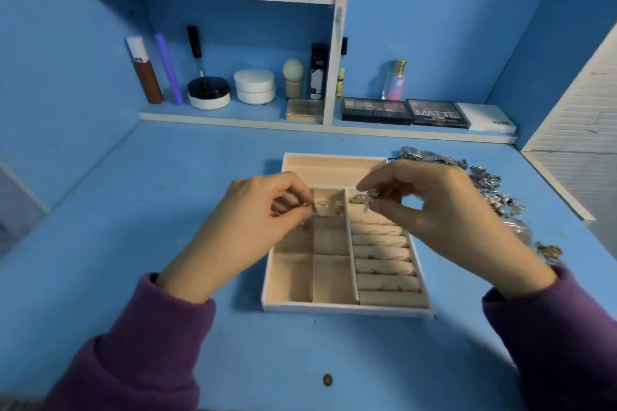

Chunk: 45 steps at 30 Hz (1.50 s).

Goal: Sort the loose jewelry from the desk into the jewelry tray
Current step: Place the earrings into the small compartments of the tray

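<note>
pinching jewelry pieces (368, 202), left hand (253, 220), right hand (444, 210)

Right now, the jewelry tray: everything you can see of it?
The jewelry tray is a shallow rectangular box, white rim, beige fabric-looking lining. One long compartment spans the far end, square ones fill the left, ring rolls the right. It lies flat on the blue desk, a few pieces inside. Left hand and right hand hover above, each pinching a small piece.

I see the jewelry tray (347, 309) lined with matt beige cloth, the loose jewelry (497, 202) in shiny metal, the desk (133, 210) painted smooth and matt, the sleeves (150, 344) soft cloth.
</note>
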### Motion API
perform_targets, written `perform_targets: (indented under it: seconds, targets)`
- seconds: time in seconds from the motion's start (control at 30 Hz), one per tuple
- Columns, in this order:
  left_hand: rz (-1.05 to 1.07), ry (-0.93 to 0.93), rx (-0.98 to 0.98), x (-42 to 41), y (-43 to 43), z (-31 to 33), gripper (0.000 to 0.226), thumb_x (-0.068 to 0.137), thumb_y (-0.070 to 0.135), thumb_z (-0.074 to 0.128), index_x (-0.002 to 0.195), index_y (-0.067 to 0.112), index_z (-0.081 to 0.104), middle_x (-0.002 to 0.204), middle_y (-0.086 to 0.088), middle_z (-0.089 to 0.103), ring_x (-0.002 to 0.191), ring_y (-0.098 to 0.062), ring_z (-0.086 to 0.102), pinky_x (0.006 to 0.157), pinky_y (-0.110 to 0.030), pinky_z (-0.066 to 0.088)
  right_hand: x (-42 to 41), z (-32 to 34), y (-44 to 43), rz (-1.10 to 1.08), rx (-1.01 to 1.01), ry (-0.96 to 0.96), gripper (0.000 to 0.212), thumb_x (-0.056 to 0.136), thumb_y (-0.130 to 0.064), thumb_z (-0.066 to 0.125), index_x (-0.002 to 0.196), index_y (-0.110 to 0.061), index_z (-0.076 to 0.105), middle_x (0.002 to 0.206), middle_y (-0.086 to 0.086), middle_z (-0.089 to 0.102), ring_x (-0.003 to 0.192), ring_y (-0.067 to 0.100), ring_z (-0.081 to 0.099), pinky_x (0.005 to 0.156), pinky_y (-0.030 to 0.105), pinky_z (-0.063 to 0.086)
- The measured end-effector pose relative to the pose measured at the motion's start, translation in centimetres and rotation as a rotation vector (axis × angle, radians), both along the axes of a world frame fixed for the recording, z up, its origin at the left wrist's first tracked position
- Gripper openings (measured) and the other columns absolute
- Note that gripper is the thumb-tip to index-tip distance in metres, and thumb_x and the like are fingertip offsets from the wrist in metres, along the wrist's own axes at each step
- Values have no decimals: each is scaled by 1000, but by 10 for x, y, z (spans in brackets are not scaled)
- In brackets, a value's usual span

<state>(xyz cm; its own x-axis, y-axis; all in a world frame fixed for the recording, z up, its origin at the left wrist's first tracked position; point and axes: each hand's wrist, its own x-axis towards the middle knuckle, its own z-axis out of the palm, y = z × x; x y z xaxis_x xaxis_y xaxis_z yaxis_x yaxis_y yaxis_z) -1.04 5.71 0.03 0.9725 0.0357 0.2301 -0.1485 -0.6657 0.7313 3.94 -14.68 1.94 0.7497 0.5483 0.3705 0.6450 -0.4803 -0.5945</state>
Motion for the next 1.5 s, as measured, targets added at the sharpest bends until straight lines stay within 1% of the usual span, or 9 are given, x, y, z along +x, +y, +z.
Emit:
perform_targets:
  seconds: [0.13,0.33,0.43,0.6,0.83,0.97,1.07,1.23,1.5]
  targets:
    - [-14,15,146,-3,6,-8,5,79,22,68,82,25,67,69,22,60,67,15,53,64,0,35,-2,-1,19,34,-45,-11,25,76,-4,70,96,-19,67,76,-7,66,72,8,60,73,21,49]
    - [-61,-14,316,-2,18,-20,6,78,33,66,83,31,69,88,26,49,97,-4,37,83,-11,27,-5,-3,39,79,-103,-10,23,76,-5,70,93,-20,68,72,-9,65,73,9,57,71,17,46]
    - [-26,-58,234,1,22,-23,6,80,28,64,83,31,68,94,20,53,97,-5,36,85,-7,26,-6,-6,49,122,-140,15,24,76,-4,68,95,-18,68,72,-10,63,72,4,56,69,16,46]
    - [82,-135,91,7,26,-28,22,81,17,64,81,39,60,92,14,59,91,-7,44,72,-14,33,-8,-14,64,187,-168,63,32,75,-1,67,96,-25,66,74,-8,66,67,-7,53,65,4,37]
    - [148,-112,63,8,30,-30,35,81,0,51,86,31,66,86,13,58,89,-5,47,72,-14,35,-5,-25,68,189,-219,62,30,78,-9,65,102,-27,63,86,-11,66,82,4,56,71,5,40]
    - [123,-104,39,7,27,-28,36,82,0,50,86,32,65,91,9,59,93,-7,48,73,-21,42,-8,-23,60,169,-211,45,31,80,-4,60,105,-22,64,82,-15,59,78,-3,52,72,4,37]
    - [97,-109,33,7,19,-25,33,83,2,51,87,32,65,93,10,59,94,-9,50,76,-24,44,-7,-24,47,139,-194,-13,33,79,1,58,102,-21,66,80,-15,58,76,-8,45,71,5,36]
    - [-5,-152,77,9,-9,-10,32,82,4,54,84,35,63,95,12,60,93,-8,49,76,-10,37,-1,-26,1,3,-175,-65,29,78,0,59,96,-22,67,80,-16,58,75,-4,46,67,4,34]
    - [-273,-110,159,22,-97,2,23,87,19,52,101,35,60,100,19,52,96,1,40,80,-17,29,14,-33,-98,-411,-183,-67,21,80,-5,62,89,-22,69,77,-9,61,73,8,54,65,5,35]
